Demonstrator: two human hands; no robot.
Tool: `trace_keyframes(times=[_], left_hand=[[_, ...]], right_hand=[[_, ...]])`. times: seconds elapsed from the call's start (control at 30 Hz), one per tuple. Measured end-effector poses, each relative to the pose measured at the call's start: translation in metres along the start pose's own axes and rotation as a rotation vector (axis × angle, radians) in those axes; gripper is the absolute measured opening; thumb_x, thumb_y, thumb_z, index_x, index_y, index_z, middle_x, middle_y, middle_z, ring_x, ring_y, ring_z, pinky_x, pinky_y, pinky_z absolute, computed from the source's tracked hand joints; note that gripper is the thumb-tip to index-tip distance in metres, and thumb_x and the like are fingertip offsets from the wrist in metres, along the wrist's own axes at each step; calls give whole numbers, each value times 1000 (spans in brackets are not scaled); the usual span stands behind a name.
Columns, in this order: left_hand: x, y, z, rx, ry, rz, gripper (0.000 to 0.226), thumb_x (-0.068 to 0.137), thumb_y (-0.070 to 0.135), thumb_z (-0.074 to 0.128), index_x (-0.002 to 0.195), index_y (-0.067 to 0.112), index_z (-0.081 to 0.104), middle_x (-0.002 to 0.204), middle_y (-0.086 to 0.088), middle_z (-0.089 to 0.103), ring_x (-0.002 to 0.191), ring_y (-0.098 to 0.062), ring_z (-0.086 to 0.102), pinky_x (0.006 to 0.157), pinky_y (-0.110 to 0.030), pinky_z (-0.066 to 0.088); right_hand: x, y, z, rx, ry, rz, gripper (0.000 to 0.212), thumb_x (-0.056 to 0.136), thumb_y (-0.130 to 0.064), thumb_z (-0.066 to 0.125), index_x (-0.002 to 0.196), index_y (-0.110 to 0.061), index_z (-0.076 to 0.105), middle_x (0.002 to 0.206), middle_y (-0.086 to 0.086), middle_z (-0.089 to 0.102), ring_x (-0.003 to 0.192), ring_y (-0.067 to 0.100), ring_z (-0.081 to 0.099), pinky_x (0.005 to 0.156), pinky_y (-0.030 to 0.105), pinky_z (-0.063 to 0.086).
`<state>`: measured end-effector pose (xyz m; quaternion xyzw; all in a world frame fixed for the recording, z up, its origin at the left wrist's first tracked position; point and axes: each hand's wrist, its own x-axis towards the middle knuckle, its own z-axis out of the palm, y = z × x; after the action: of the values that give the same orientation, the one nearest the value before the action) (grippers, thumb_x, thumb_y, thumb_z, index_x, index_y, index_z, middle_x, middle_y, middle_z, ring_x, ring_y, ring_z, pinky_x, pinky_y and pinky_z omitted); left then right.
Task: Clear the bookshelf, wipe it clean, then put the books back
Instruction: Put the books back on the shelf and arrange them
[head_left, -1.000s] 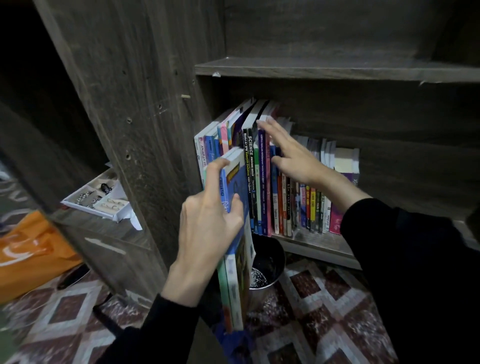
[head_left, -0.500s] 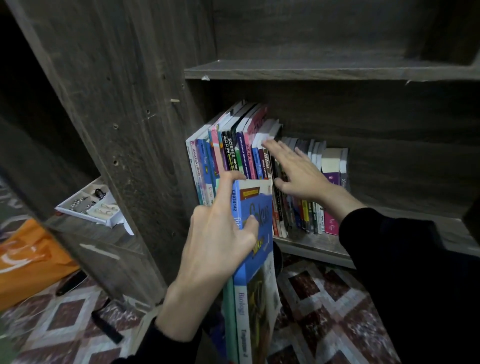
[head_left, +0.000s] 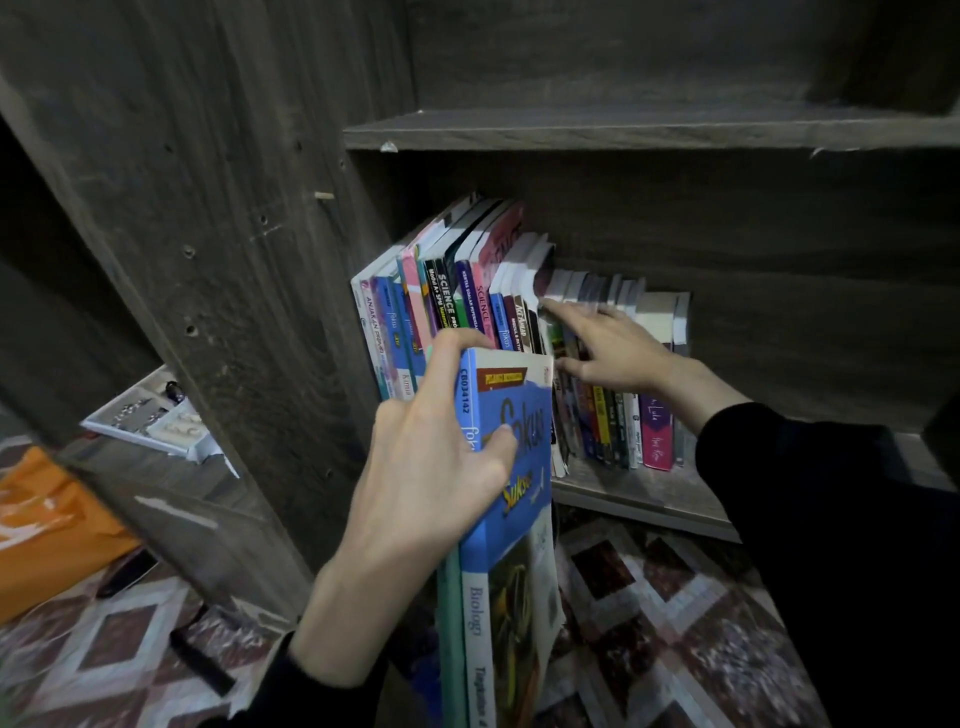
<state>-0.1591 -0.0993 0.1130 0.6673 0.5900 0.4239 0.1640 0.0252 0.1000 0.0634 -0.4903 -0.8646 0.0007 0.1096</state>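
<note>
- Left grip (head_left: 431, 467): clenched on a blue book (head_left: 514, 426), thumb across the front cover, forefinger hooked over the top corner; held upright just in front of the row of books (head_left: 452, 301), covering the row's lower middle.
- Green-spined book (head_left: 451, 623): pressed flat against the blue book on the side toward the left grip, in front of and below the row of books.
- Right grip (head_left: 618, 353): released, fingers straight and spread, fingertips touching the page tops at the middle of the row of books, thumb against the spines.
- Lower shelf (head_left: 649, 493): directly under the row of books, bare wood to the right of it.
- Upper shelf (head_left: 623, 130): above the row of books.
- White tray (head_left: 150, 421): well left of the row of books, past the side panel.
- Orange bag (head_left: 47, 519): further left of the row of books, lower down.
</note>
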Motion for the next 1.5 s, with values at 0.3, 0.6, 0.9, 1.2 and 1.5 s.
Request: trace_keyframes(times=[0.3, 0.6, 0.9, 1.2, 1.5], left_hand=[[6, 12, 9, -18, 12, 31, 50, 78, 10, 71, 101, 42, 41, 84, 31, 63, 67, 0, 64, 57, -21, 52], [12, 21, 12, 22, 70, 67, 51, 77, 11, 71, 101, 44, 40, 82, 28, 64, 72, -11, 65, 65, -31, 55], [44, 45, 12, 82, 159, 246, 48, 74, 9, 70, 103, 32, 39, 73, 8, 62, 73, -11, 58, 67, -13, 40], [105, 50, 31, 74, 105, 405, 42, 78, 11, 67, 110, 23, 43, 88, 6, 58, 93, 8, 53, 72, -12, 45], [110, 36, -8, -339, -145, 549, 56, 66, 2, 79, 108, 19, 45, 97, 8, 54, 90, -4, 59, 77, -24, 55]], right_hand=[[-8, 21, 5, -110, 57, -2, 55, 97, -41, 45, 147, -35, 23, 156, -5, 25, 143, 21, 25, 113, 58, 21], [-27, 24, 4, -186, 162, 87, 53, 95, -54, 38, 141, -27, 34, 152, -3, 32, 137, 24, 33, 108, 62, 27], [-46, 36, 6, -241, 210, 127, 50, 96, -49, 41, 138, -23, 42, 147, 3, 40, 130, 30, 41, 103, 65, 31], [-44, 37, 8, -213, 237, 139, 50, 96, -48, 44, 140, -23, 40, 147, 1, 40, 130, 29, 39, 104, 64, 29], [-49, 35, 12, 95, 191, 273, 53, 97, -12, 49, 147, -9, 32, 150, 11, 37, 137, 30, 32, 113, 42, 23]])
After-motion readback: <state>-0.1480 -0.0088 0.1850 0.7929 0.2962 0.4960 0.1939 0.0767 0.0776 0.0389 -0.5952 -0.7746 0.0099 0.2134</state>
